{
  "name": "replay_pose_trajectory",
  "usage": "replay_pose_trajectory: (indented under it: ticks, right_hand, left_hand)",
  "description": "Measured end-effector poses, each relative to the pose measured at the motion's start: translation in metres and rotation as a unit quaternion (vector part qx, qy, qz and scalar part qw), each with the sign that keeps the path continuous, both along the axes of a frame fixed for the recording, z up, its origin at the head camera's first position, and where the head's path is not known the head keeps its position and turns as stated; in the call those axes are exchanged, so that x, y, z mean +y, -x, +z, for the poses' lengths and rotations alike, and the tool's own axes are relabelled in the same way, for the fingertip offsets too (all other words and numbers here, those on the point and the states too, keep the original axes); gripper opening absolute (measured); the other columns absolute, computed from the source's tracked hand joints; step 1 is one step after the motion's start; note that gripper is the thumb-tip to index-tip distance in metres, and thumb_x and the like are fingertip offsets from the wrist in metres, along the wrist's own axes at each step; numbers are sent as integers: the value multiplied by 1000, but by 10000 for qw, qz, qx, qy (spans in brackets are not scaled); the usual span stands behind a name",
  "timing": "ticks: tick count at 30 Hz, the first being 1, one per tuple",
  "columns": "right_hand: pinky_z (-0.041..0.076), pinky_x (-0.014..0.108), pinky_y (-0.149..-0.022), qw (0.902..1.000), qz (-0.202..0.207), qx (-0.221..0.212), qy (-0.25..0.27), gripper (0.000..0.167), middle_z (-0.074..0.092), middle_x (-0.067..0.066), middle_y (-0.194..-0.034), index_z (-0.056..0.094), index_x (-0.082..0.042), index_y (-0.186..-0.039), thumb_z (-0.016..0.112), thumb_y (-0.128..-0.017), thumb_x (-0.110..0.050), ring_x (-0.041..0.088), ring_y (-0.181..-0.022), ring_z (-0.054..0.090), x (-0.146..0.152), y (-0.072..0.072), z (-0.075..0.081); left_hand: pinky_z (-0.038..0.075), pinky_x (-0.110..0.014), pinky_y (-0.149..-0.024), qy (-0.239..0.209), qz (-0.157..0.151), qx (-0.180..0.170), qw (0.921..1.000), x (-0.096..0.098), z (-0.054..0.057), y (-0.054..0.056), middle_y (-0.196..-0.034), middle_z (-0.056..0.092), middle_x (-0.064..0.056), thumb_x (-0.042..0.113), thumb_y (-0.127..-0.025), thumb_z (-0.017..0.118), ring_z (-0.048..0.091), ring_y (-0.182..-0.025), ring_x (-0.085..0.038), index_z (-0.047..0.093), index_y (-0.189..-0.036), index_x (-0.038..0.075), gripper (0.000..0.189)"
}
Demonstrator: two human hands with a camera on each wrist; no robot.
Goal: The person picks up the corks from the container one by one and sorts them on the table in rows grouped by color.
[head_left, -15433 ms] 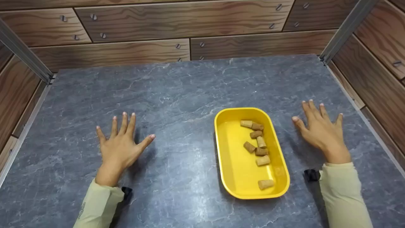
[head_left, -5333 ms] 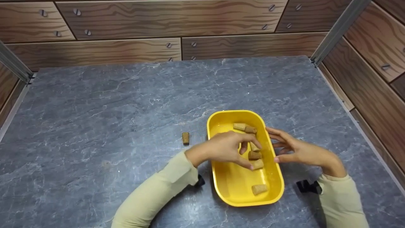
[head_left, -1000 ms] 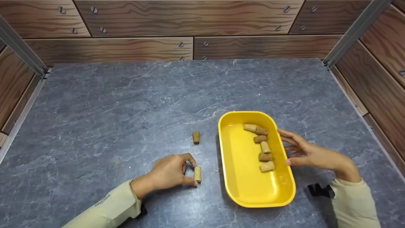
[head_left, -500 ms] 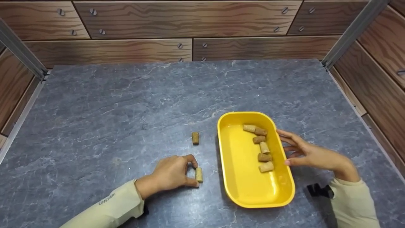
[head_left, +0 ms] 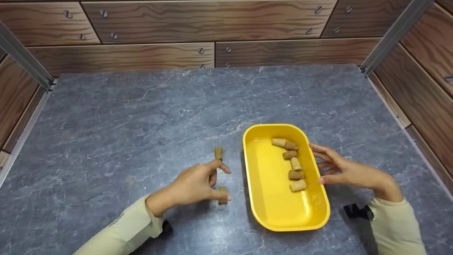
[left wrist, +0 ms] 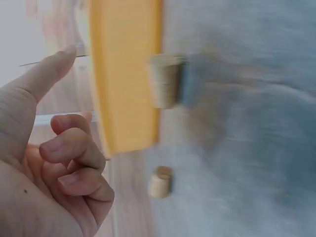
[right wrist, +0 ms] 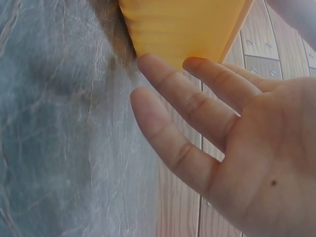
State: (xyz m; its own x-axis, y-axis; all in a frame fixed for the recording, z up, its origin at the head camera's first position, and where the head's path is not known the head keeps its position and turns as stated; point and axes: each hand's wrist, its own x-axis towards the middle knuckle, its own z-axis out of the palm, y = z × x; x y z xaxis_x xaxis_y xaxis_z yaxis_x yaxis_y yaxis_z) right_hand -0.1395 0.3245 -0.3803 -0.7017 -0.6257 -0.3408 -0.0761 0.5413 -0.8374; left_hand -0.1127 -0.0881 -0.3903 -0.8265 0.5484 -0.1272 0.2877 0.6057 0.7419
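Observation:
Just above the table my left hand [head_left: 193, 185] has thumb and index finger spread apart, the other fingers curled in with nothing held. Under its thumb stands or lies a light cork [head_left: 222, 190], partly covered in the head view. Farther back sits a brown, tapered cork [head_left: 218, 152]. The left wrist view shows the nearer cork [left wrist: 167, 81] blurred and apart from the hand. To the right is a yellow tray [head_left: 267, 202] with several corks [head_left: 296, 175] along its right side. My right hand [head_left: 354, 175] rests its loosely bent fingers [right wrist: 190, 101] against the tray's right outer wall.
A grey marbled tabletop [head_left: 141, 106] carries everything. Wood-patterned panels [head_left: 159, 24] enclose it at the back and sides, with metal posts [head_left: 387, 39] at the far corners.
The left hand has let go of the light cork and lifted slightly away, fingers spreading. Earlier, both corks were moved from the tray to the table. The right hand stays at the tray.

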Motion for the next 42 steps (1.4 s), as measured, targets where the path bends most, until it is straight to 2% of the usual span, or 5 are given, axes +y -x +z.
replay_pose_trajectory:
  ticks: [12,25,33,40,42]
  right_hand:
    - [47,21,-93,9999,31,-42,122,82,9,26,-159,1,-14,-155,58,-96,-12,-12,-120,47,1,0,-2]
    - [46,21,-93,9999,65,89,76,81,9,26,-159,2,-14,-155,57,-96,-13,-12,-120,46,2,-1,-2]
    - [49,23,-92,9999,56,48,114,81,8,26,-159,1,-13,-155,57,-96,-12,49,-132,36,1,-1,-4]
    - [49,23,-92,9998,40,-78,204,82,6,26,-159,0,-15,-155,57,-96,-12,-5,-124,46,1,0,-3]
    - [49,23,-92,9997,51,-98,213,82,5,26,-159,0,-14,-155,57,-96,-12,-12,-120,45,0,0,-3]
  left_hand:
    - [35,-19,-61,-714,-203,290,9968,36,24,6,-85,64,0,42,-73,82,46,-68,-6,61,-119,22,54]
    - [32,-16,-54,-785,-766,433,9930,82,28,16,-80,56,12,43,-75,80,39,-56,-2,59,-118,26,51]
    - [30,-17,-53,-742,-797,469,9929,107,21,24,-71,49,10,43,-76,80,36,-54,-3,60,-118,25,50]
    - [33,-16,-55,-569,-861,553,9931,125,18,31,-73,52,8,46,-77,78,42,-61,-3,60,-118,26,50]
    - [34,-16,-55,-482,-884,576,9932,130,17,32,-74,52,8,47,-77,78,42,-61,-3,60,-118,27,49]
